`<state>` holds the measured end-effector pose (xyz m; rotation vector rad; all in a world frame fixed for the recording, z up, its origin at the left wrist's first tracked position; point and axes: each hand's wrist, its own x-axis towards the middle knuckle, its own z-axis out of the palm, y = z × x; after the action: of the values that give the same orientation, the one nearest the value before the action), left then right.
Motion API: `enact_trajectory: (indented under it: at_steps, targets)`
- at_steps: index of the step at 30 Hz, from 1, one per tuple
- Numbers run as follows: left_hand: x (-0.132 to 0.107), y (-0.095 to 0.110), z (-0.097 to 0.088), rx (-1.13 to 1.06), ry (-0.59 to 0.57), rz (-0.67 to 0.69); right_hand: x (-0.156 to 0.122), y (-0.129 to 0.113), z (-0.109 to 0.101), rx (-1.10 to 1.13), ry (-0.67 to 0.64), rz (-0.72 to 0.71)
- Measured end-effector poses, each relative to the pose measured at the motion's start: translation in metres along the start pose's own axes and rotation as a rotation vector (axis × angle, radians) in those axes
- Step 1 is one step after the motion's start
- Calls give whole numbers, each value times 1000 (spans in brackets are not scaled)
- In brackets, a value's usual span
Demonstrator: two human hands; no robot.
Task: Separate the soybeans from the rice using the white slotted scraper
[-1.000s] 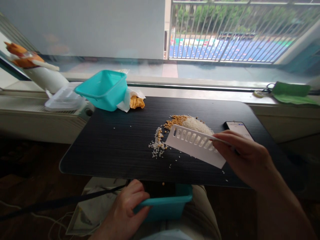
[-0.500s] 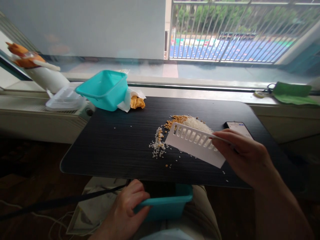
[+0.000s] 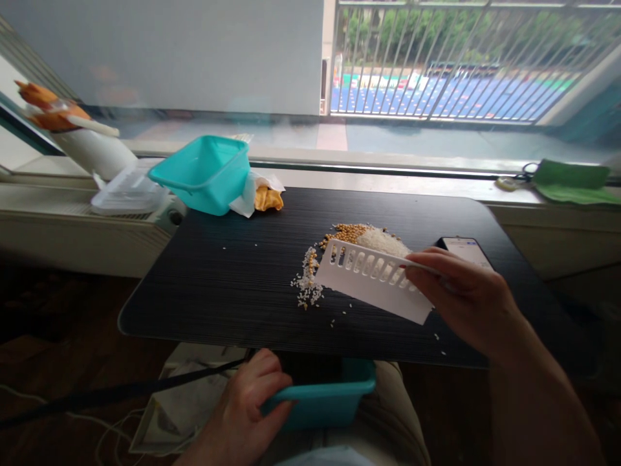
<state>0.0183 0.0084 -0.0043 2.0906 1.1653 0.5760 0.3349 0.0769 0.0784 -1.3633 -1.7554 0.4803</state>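
White slotted scraper (image 3: 371, 279) in right hand (image 3: 460, 298) (grains (image 3: 361, 239) just behind).

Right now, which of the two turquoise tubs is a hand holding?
The tub below the table, at its near edge: the left hand grips its rim. The other tub leans at the far left corner, untouched.

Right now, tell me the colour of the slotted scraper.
White; the slotted scraper, held by the right hand, shows best in the head view.
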Motion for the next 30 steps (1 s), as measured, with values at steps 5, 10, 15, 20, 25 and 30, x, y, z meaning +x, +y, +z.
enact_trajectory:
  at_steps: [5, 10, 15, 20, 25, 30]
  targets:
    - [0, 0, 1, -6, -11, -19, 10, -2, 10, 0, -41, -8]
    - [-3, -1, 1, -17, -7, -14, 9, -1, 6, 40, -78, 10]
    - [-3, -2, 0, -34, -3, -17, 2, -3, 1, 48, -38, -14]
    - [-1, 0, -3, -44, -17, -22, -4, -4, 1, 51, -100, -65]
    - [-1, 1, -5, -51, 6, -12, -14, -6, -2, 47, -190, -47]
    - [-4, -2, -12, -85, 8, -33, -24, -12, -1, 109, -338, -44]
